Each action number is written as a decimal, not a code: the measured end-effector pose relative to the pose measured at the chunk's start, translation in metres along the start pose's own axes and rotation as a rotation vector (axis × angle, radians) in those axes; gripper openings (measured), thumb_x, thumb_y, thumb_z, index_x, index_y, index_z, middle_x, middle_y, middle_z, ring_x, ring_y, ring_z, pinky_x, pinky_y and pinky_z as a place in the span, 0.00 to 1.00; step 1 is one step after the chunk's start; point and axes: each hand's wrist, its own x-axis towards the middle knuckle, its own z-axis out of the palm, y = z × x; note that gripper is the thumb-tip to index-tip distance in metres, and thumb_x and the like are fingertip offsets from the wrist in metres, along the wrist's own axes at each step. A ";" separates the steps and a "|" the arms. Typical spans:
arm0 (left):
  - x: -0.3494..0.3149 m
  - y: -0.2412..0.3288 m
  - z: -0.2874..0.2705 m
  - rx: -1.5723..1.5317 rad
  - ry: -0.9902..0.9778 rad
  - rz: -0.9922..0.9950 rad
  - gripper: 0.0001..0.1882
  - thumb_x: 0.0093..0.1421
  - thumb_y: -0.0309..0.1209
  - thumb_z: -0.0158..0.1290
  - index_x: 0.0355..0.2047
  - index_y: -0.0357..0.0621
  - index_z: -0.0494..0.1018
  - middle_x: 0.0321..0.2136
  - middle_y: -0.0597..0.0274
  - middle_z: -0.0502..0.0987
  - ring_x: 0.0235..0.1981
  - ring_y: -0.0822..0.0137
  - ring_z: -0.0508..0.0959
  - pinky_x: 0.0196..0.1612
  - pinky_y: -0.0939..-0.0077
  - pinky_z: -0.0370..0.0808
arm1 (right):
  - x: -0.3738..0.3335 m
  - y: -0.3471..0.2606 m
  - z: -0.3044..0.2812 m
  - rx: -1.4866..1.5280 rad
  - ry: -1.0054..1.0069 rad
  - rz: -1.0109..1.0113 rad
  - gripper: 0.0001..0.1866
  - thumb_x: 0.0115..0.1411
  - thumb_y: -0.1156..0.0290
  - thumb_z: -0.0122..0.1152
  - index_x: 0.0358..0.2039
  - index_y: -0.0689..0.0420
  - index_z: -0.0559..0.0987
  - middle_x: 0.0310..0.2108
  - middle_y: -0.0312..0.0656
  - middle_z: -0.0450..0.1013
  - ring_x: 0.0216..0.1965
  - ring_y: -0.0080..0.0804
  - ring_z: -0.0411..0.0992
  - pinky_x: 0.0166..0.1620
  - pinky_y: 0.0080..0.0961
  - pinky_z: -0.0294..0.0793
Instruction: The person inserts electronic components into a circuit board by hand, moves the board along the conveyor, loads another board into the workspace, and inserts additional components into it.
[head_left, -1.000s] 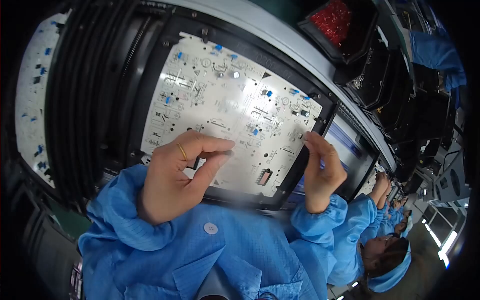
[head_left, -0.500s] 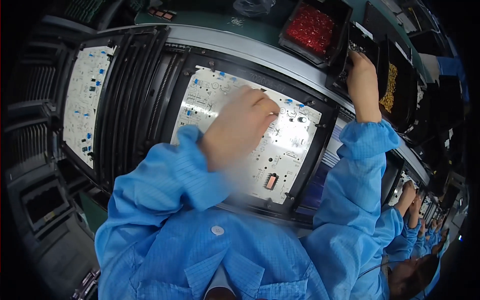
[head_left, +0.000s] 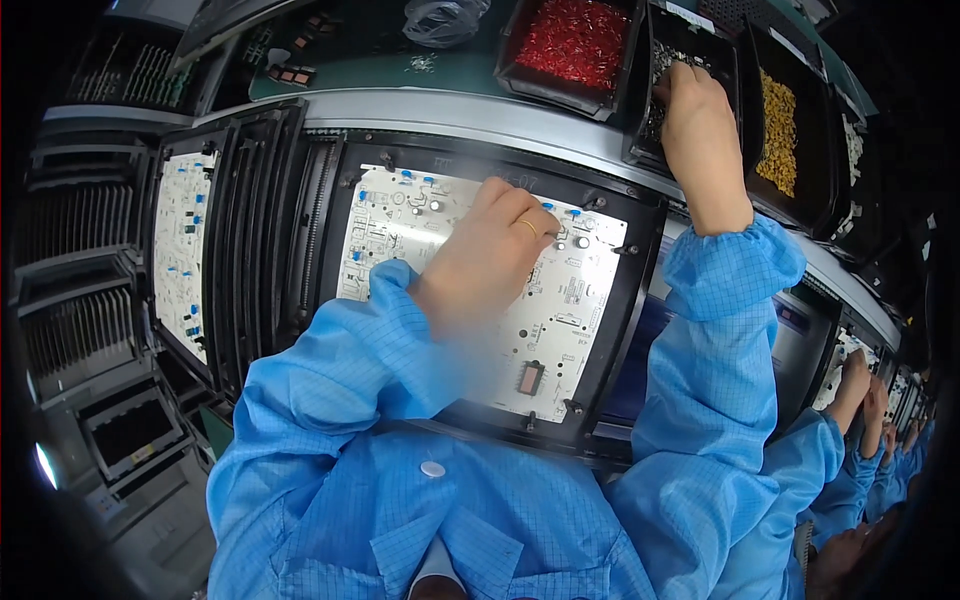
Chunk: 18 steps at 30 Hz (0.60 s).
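One white board (head_left: 182,250) sits left of the left hand (head_left: 490,245), its curled fingers over a black-printed circuit board (head_left: 575,300), green tabletop (head_left: 350,72) beyond. The right hand (head_left: 700,125) dips bunched fingers into a white-labelled bin (head_left: 642,150). I can't tell either grip.

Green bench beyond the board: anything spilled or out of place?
Possibly: a small heap of thin, pale parts lies loose on the green bench, left of the bin of red parts, rather than in a container. A crumpled clear plastic bag lies just beyond it. Spilled or set there on purpose, I can't tell.
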 end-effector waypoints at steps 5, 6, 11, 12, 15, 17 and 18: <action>0.001 0.001 0.001 -0.038 0.005 -0.027 0.07 0.54 0.19 0.54 0.34 0.37 0.74 0.33 0.55 0.73 0.38 0.56 0.70 0.42 0.68 0.71 | -0.002 -0.003 0.001 0.006 0.040 0.011 0.10 0.49 0.86 0.54 0.34 0.66 0.73 0.36 0.52 0.72 0.41 0.50 0.71 0.44 0.40 0.73; 0.001 0.001 0.001 -0.046 0.002 -0.037 0.07 0.53 0.19 0.54 0.34 0.37 0.74 0.33 0.55 0.73 0.38 0.56 0.70 0.42 0.68 0.71 | -0.002 -0.003 0.001 0.005 0.041 0.016 0.10 0.49 0.86 0.54 0.34 0.66 0.73 0.36 0.52 0.72 0.41 0.50 0.71 0.44 0.40 0.73; 0.001 -0.001 0.002 -0.038 -0.012 -0.032 0.07 0.53 0.19 0.55 0.33 0.37 0.75 0.33 0.56 0.73 0.37 0.56 0.70 0.41 0.69 0.71 | -0.002 -0.004 0.004 -0.004 0.052 0.004 0.10 0.50 0.85 0.54 0.35 0.65 0.73 0.36 0.50 0.72 0.41 0.48 0.71 0.44 0.39 0.72; 0.000 0.000 0.003 -0.035 -0.012 -0.048 0.07 0.53 0.19 0.55 0.34 0.37 0.75 0.33 0.56 0.73 0.38 0.57 0.71 0.41 0.69 0.71 | -0.002 -0.003 0.005 -0.004 0.053 0.010 0.10 0.50 0.85 0.54 0.35 0.65 0.73 0.36 0.50 0.72 0.41 0.48 0.71 0.44 0.39 0.72; 0.002 0.003 0.003 -0.038 -0.029 -0.063 0.07 0.53 0.19 0.55 0.34 0.38 0.75 0.33 0.56 0.74 0.38 0.57 0.71 0.42 0.69 0.71 | -0.005 0.001 0.005 -0.017 0.075 0.016 0.10 0.51 0.84 0.55 0.36 0.65 0.73 0.35 0.49 0.71 0.40 0.48 0.70 0.44 0.39 0.72; 0.001 0.001 0.001 -0.051 -0.032 -0.078 0.07 0.53 0.19 0.56 0.34 0.38 0.76 0.33 0.56 0.74 0.38 0.57 0.71 0.42 0.69 0.71 | -0.002 -0.004 0.007 -0.012 0.108 0.001 0.09 0.51 0.83 0.55 0.35 0.64 0.73 0.35 0.49 0.71 0.40 0.48 0.70 0.44 0.39 0.72; 0.001 0.000 0.000 -0.048 -0.032 -0.081 0.07 0.53 0.20 0.56 0.34 0.38 0.76 0.33 0.57 0.74 0.38 0.58 0.71 0.42 0.69 0.71 | -0.001 -0.005 0.007 -0.014 0.105 0.001 0.09 0.51 0.83 0.55 0.35 0.64 0.73 0.35 0.49 0.71 0.40 0.48 0.70 0.44 0.39 0.72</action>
